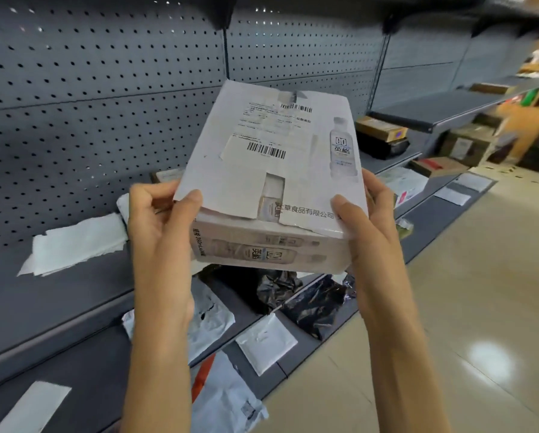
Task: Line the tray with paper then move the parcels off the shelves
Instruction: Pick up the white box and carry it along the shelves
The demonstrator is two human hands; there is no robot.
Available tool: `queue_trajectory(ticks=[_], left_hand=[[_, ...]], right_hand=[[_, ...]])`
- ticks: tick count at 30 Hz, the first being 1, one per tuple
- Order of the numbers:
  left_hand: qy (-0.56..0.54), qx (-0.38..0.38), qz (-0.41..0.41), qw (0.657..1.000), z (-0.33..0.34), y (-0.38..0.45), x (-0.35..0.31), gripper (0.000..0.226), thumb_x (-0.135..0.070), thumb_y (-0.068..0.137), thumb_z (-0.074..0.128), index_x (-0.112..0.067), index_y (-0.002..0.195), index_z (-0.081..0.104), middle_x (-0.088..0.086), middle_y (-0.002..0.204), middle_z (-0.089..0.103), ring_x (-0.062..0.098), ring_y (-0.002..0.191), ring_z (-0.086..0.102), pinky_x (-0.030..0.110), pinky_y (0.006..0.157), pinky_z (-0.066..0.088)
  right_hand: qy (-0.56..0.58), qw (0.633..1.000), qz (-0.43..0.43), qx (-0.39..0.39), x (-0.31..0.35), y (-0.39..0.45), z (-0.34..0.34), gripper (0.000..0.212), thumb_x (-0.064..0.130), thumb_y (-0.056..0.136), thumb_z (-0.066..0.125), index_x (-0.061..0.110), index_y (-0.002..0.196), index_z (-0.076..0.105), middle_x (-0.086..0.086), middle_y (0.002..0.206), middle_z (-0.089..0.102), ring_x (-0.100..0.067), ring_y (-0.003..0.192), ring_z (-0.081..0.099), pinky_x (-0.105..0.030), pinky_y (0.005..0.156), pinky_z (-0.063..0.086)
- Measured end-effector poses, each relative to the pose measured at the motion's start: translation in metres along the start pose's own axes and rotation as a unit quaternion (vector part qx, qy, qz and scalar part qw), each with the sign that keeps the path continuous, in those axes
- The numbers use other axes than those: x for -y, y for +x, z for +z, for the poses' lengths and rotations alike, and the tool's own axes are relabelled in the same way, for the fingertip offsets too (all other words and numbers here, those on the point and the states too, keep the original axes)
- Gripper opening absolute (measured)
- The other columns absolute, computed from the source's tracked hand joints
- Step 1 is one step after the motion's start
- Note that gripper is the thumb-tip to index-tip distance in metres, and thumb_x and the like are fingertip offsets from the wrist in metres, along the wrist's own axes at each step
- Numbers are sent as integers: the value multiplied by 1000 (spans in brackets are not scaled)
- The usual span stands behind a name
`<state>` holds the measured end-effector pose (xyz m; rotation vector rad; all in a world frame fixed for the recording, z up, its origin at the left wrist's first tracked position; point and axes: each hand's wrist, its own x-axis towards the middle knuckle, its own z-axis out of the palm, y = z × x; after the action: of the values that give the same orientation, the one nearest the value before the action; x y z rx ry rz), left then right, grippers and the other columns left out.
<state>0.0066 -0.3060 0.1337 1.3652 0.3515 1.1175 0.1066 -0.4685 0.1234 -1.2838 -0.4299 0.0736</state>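
Observation:
A white cardboard parcel with barcode labels and a printed bottle picture is held up in front of the grey shelving. My left hand grips its near left corner, thumb on top. My right hand grips its near right corner, thumb on the lid. The lid's front edge is torn. White paper lies on the grey shelf to the left. No tray is in view.
Below the box, lower shelves hold black plastic bags and white mailer parcels. Further right, shelves carry brown boxes and flat envelopes. A perforated grey back panel stands behind. Beige tiled floor lies to the right.

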Motion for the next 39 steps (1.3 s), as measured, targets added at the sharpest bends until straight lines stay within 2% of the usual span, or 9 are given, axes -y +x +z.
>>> queue_trajectory(ticks=[4,6,10,14,18,23,31,35,39], left_hand=[[-19,49,-20,998,47,-1,19,18,-15,96,60,-30,90,53,-16,96,66,5,94,63,24,83,48],[-27,76,-31,996,73,-1,31,19,-15,96,60,-31,89,52,-21,90,66,0,89,63,19,79,48],[-28,132,-52,989,127,2,60,20,-15,97,59,-32,89,52,-22,88,66,-3,86,62,21,79,47],[-29,161,-75,984,176,20,88,17,-17,96,60,-32,90,53,-18,93,66,3,90,62,29,83,48],[-39,178,-90,979,228,53,113,18,-16,96,59,-32,90,54,-23,87,68,-3,86,63,21,77,47],[-27,201,-91,975,281,93,140,11,-26,88,62,-35,90,55,-23,92,66,2,91,62,25,80,45],[26,235,-79,969,329,141,183,19,-19,96,60,-37,91,55,-25,93,64,5,96,60,21,78,43],[62,227,-84,968,336,161,199,17,-19,97,58,-34,92,55,-17,97,63,2,91,60,18,75,43],[97,191,-75,974,340,181,212,12,-19,99,56,-30,94,54,-12,98,62,-6,80,58,7,66,43]], right_hand=[[-5,999,-9,-49,4,8,-42,40,21,101,55,43,134,46,27,132,62,-12,117,69,-46,100,55],[-17,996,-11,-81,2,15,-64,41,21,101,56,44,132,45,25,133,62,-16,119,68,-49,102,54],[-42,990,2,-135,-4,37,-107,45,22,100,56,43,138,42,18,138,61,-23,117,70,-53,99,56],[-42,985,11,-166,-13,75,-137,45,21,99,57,42,136,43,16,133,65,-22,110,73,-48,96,59],[-48,982,9,-182,-23,126,-159,46,21,100,57,41,138,42,16,134,64,-20,108,74,-40,90,62],[-56,979,11,-198,-33,188,-182,42,21,101,56,42,134,43,14,136,64,-18,109,73,-37,91,60],[-62,977,22,-203,-58,264,-200,47,25,98,60,38,140,42,19,132,64,-16,101,76,-38,87,60],[-59,979,42,-190,-77,295,-201,46,29,97,62,39,138,46,24,132,63,-12,110,71,-35,90,55],[-52,984,66,-158,-96,334,-198,40,26,100,58,42,135,48,24,132,64,-12,113,70,-40,97,55]])
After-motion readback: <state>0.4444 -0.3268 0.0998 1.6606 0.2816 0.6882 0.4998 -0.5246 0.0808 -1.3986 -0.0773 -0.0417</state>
